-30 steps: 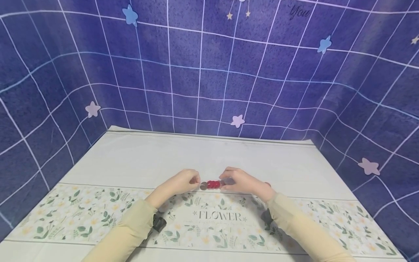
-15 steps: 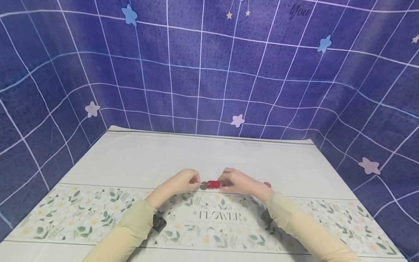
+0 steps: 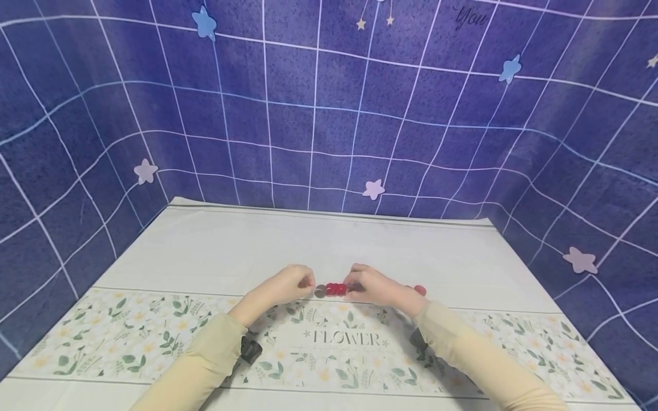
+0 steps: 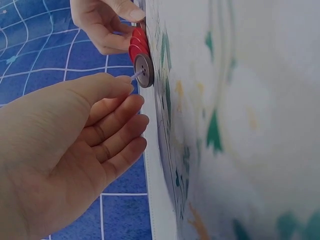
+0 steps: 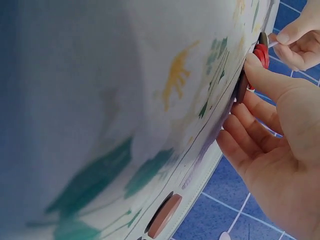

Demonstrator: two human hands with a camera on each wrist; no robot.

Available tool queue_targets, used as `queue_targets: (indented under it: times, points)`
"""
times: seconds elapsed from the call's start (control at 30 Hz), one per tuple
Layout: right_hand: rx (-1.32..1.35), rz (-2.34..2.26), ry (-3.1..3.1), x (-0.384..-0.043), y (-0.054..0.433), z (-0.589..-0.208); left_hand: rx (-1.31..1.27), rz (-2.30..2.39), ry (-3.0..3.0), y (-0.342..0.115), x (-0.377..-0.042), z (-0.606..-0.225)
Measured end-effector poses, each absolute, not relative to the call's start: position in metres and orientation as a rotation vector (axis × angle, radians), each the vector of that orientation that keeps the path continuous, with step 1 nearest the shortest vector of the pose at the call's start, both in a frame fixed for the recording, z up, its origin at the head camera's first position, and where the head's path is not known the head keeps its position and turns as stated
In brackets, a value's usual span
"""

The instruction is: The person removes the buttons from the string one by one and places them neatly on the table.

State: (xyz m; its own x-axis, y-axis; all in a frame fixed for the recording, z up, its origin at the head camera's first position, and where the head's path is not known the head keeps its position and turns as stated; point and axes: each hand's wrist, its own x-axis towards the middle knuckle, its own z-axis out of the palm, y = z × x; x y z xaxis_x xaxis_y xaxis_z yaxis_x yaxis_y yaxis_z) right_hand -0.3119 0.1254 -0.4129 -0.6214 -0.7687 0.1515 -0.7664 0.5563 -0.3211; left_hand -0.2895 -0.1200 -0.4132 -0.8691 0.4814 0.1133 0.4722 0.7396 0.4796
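Observation:
Several red buttons (image 3: 336,289) sit in a row with a brown button (image 3: 320,291) at their left end. Out of a hole in that brown button comes a pale cord (image 4: 135,76). My left hand (image 3: 293,283) pinches its end between thumb and forefinger, the other fingers loosely bent. At the row's right end my right hand (image 3: 371,285) holds a dark button (image 5: 242,87). Its thumb lies on the near face and the fingers are behind, beside the red ones. In the head view the fingers mostly cover that dark button.
A loose red button (image 3: 420,290) lies on the white tabletop (image 3: 247,245) beyond my right wrist, with a dark one partly showing beside it. A floral band (image 3: 154,331) crosses the cloth in front. A blue grid curtain (image 3: 288,125) stands behind and at both sides.
The right hand has shifted slightly left, its fingers closing in over the dark button at the row's right end. More of the loose red button shows past the wrist. The left hand stays put.

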Motion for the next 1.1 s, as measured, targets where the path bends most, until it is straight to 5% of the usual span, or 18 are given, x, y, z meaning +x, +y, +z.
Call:
queue_targets:
  times: [1.1]
  points:
    - [-1.38,-0.615,2.748,-0.315,0.1306,-0.4144,0.808,0.793,2.919,-0.1221,-0.2897,-0.4146]
